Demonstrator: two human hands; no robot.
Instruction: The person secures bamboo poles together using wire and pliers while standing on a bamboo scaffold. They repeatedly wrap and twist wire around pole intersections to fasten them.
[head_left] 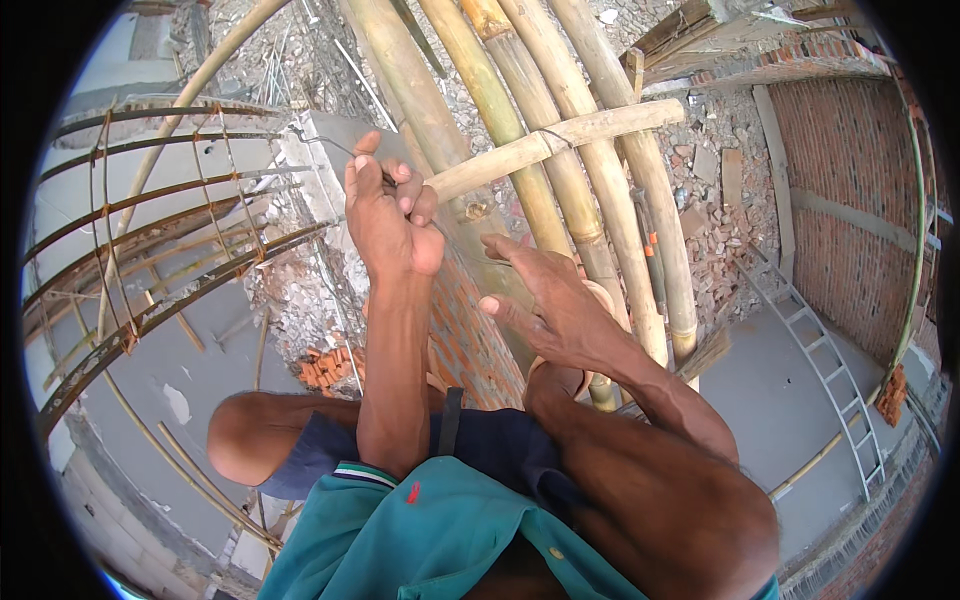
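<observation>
My left hand point(392, 210) is raised beside the near-left end of a short pale crosspiece point(610, 124). Its fingers curl on a thin dark binding wire point(318, 138), whose loose end sticks out to the left. Several thick bamboo poles point(572, 95) run away from me under the crosspiece, and a dark tie shows where it crosses the middle ones. Over the poles, lower and to the right, my right hand point(545, 305) has its thumb and fingers apart. A thin strand lies close to its fingertips; whether they touch it is unclear.
Rusty rebar cages point(150, 210) jut out on the left. I squat high on a brick wall point(465, 335) above grey floors. Broken bricks and rubble point(715, 200) lie below. A metal ladder point(825, 355) leans at the right, near a tall brick wall point(850, 150).
</observation>
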